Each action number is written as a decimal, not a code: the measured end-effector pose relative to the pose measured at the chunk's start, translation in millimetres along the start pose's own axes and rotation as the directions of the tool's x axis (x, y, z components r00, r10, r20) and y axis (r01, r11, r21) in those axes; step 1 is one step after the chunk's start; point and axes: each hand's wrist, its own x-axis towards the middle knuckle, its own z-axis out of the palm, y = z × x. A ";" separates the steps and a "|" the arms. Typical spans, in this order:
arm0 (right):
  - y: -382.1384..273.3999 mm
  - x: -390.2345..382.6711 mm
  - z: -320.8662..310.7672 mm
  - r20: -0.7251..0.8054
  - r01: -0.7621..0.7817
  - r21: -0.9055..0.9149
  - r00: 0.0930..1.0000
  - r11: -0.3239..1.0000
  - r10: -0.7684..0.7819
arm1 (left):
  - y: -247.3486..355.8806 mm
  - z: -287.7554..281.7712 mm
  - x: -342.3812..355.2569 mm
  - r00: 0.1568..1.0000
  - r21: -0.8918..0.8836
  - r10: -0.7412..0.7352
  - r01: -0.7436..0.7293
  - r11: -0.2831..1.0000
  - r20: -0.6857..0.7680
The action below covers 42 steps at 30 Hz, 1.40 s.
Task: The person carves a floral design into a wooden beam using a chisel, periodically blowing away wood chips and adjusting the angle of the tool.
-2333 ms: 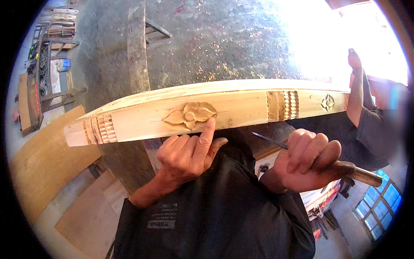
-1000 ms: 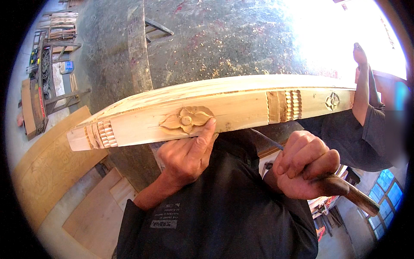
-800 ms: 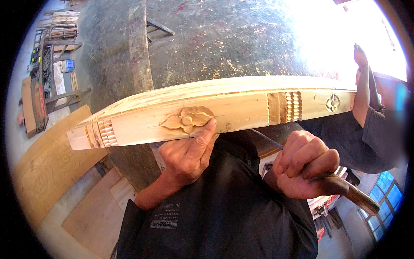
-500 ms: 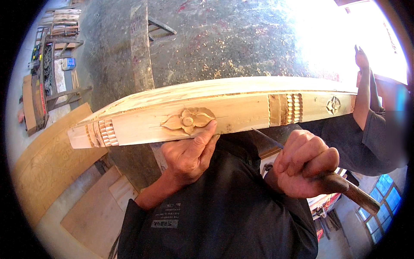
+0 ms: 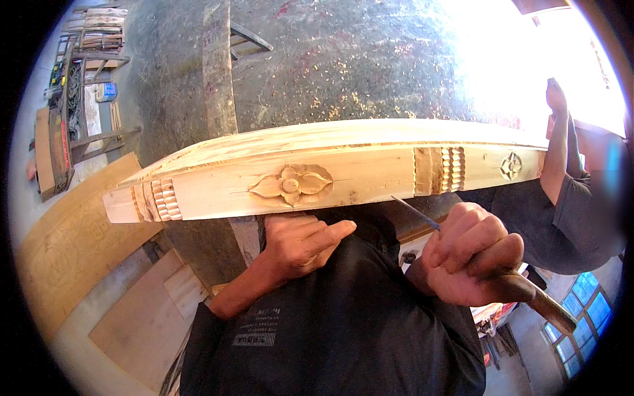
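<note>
A long pale wooden beam [image 5: 370, 173] runs across the view, with a flower [image 5: 290, 187] carved in relief on its near side. Bands of ridges and a small diamond-shaped carving mark the same side. My left hand [image 5: 305, 245] is just below the beam's lower edge, under the flower; one digit stretches out to the right, the others are loosely bent, and nothing shows in it. My right hand [image 5: 470, 254] is wrapped around a carving chisel [image 5: 416, 212]. The chisel's thin steel tip lies by the beam's lower edge, left of a ridged band; its wooden handle [image 5: 556, 314] sticks out behind the hand.
Wood chips lie scattered on the dark surface [image 5: 343, 79] beyond the beam. Another person's arm [image 5: 559, 148] is at the beam's right end. Carved boards [image 5: 86, 244] lean at the left, near a rack [image 5: 79, 99] of timber. A window [image 5: 584, 310] is at lower right.
My left hand has drawn down off the flower's right edge, and its outstretched digit now points right. My right hand and the chisel have shifted slightly right.
</note>
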 end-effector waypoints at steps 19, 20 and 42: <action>-23.6 2.0 -40.0 0.179 0.029 -0.460 0.982 0.887 0.061 | 28.1 -25.9 45.3 0.958 0.348 -0.201 0.263 0.900 -0.202; -25.7 1.1 -41.9 0.165 0.017 -0.468 0.984 0.884 0.069 | 27.7 -26.1 48.9 0.957 0.327 -0.212 0.268 0.906 -0.195; -32.5 0.0 -66.1 0.189 -0.101 -0.526 0.954 0.845 0.232 | 35.1 -42.2 41.3 0.983 0.456 0.058 0.029 0.890 -0.174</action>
